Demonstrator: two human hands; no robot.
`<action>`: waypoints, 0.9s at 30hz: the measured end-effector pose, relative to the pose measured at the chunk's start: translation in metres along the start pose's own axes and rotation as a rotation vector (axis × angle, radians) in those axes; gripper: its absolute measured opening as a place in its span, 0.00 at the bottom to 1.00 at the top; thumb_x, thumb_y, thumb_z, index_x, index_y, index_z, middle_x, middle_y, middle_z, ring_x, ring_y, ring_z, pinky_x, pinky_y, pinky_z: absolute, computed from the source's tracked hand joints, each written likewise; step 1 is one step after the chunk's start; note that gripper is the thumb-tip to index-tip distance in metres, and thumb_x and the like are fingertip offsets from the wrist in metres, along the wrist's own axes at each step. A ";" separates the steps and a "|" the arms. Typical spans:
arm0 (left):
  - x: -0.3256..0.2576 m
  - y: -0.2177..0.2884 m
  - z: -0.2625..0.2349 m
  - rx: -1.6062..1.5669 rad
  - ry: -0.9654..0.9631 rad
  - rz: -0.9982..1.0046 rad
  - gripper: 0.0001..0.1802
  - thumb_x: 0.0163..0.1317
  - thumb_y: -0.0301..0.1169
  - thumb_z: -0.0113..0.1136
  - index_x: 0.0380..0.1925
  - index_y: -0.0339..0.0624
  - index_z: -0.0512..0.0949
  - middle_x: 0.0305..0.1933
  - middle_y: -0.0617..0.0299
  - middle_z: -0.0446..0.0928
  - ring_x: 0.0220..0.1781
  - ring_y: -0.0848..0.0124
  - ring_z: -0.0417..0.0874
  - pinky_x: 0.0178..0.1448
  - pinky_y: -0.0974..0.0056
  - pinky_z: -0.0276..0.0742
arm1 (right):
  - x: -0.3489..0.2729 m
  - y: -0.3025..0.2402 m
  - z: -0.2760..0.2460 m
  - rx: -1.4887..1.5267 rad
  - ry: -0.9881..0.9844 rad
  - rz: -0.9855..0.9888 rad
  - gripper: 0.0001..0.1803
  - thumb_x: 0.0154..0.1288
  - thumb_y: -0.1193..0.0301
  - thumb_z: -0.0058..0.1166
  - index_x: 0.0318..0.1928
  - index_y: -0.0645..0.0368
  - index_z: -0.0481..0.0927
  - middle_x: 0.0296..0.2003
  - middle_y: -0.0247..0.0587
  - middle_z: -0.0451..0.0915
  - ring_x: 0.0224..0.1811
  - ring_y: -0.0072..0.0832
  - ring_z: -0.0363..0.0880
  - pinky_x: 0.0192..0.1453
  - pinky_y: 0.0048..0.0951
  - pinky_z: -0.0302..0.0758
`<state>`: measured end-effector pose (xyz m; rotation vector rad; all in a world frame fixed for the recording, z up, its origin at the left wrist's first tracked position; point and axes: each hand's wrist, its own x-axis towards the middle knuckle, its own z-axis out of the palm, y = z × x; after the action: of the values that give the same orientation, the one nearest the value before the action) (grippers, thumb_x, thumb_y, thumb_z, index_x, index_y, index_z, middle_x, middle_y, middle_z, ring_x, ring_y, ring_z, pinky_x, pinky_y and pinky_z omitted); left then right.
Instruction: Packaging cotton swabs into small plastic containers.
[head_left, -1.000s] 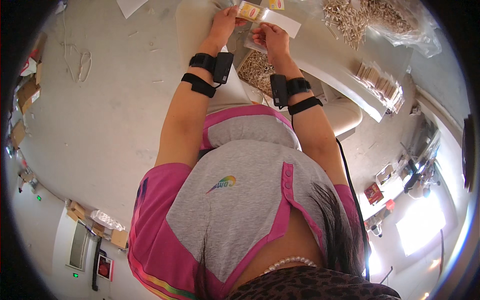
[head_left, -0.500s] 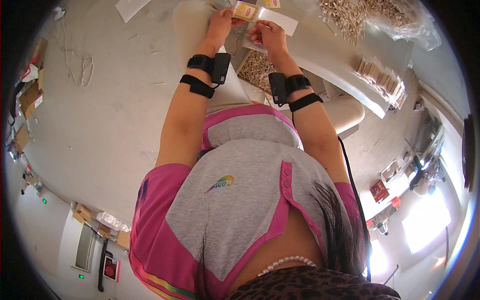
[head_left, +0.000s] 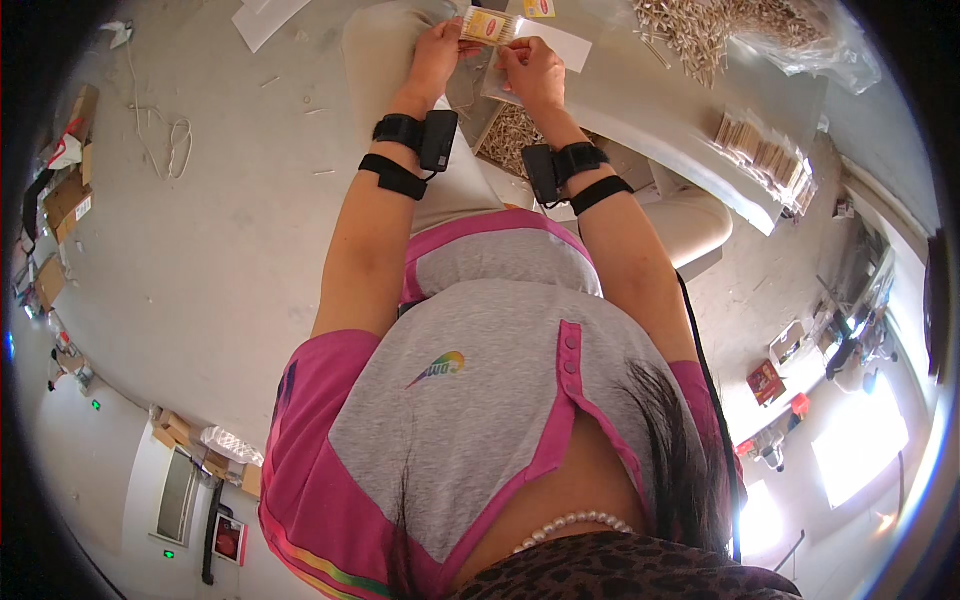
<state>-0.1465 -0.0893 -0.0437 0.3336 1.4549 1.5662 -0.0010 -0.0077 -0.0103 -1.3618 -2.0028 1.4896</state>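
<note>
Brightly lit, with blown-out glare from the window [head_left: 860, 440] at lower right. Bent strongly toward dark, rounded edges.

The packet [head_left: 489, 26] and bag [head_left: 835, 62] look like glossy plastic, the shirt [head_left: 480, 325] matt cloth.

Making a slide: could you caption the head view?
Left hand holding a packet of sticks, right hand close by it, loose sticks heaped on the table.

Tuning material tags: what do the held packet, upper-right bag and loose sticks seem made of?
Packet: probably plastic film, smooth; looks see-through.
Bag: likely thin, glossy plastic; clear, crinkled, with glints.
Loose sticks: perhaps wood, matte; pale tan.
</note>
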 end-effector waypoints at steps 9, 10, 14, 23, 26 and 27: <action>0.001 0.004 0.002 -0.002 0.000 -0.055 0.22 0.80 0.40 0.44 0.54 0.29 0.77 0.50 0.51 0.83 0.47 0.65 0.87 0.57 0.63 0.84 | 0.008 -0.003 0.003 -0.045 0.021 0.083 0.13 0.66 0.65 0.62 0.38 0.65 0.83 0.27 0.38 0.88 0.20 0.23 0.84 0.28 0.26 0.81; 0.002 0.003 0.001 0.007 -0.021 -0.081 0.22 0.80 0.39 0.44 0.56 0.30 0.76 0.53 0.51 0.82 0.51 0.64 0.86 0.61 0.62 0.82 | 0.009 -0.004 0.002 -0.044 0.021 0.082 0.13 0.66 0.65 0.62 0.38 0.65 0.83 0.27 0.38 0.88 0.20 0.23 0.84 0.28 0.26 0.81; 0.001 0.002 -0.001 0.047 -0.025 -0.052 0.23 0.80 0.41 0.43 0.54 0.30 0.77 0.51 0.51 0.83 0.50 0.65 0.86 0.61 0.62 0.82 | 0.005 -0.011 -0.005 0.140 -0.036 0.174 0.13 0.67 0.65 0.62 0.38 0.66 0.83 0.27 0.37 0.89 0.19 0.22 0.83 0.26 0.26 0.80; 0.006 -0.002 0.000 0.034 0.032 -0.043 0.21 0.81 0.39 0.44 0.50 0.30 0.78 0.44 0.52 0.85 0.42 0.67 0.88 0.51 0.65 0.86 | 0.008 -0.011 0.000 0.052 -0.034 0.127 0.14 0.70 0.64 0.60 0.39 0.66 0.82 0.27 0.37 0.88 0.18 0.22 0.83 0.25 0.27 0.80; 0.007 -0.001 0.001 0.047 0.003 -0.048 0.22 0.81 0.40 0.43 0.50 0.30 0.78 0.45 0.52 0.84 0.42 0.66 0.89 0.51 0.64 0.86 | 0.007 -0.008 0.001 0.014 -0.004 0.105 0.15 0.71 0.63 0.60 0.39 0.65 0.82 0.26 0.36 0.88 0.19 0.22 0.83 0.26 0.26 0.80; 0.007 0.000 0.001 0.065 0.002 -0.060 0.23 0.81 0.41 0.42 0.51 0.30 0.78 0.47 0.51 0.84 0.45 0.65 0.88 0.55 0.63 0.84 | 0.007 -0.007 0.002 0.016 0.005 0.090 0.15 0.71 0.63 0.59 0.38 0.65 0.82 0.26 0.36 0.88 0.19 0.22 0.83 0.26 0.26 0.80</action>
<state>-0.1490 -0.0835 -0.0464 0.3231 1.5063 1.4745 -0.0091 -0.0029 -0.0070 -1.4661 -1.9451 1.5354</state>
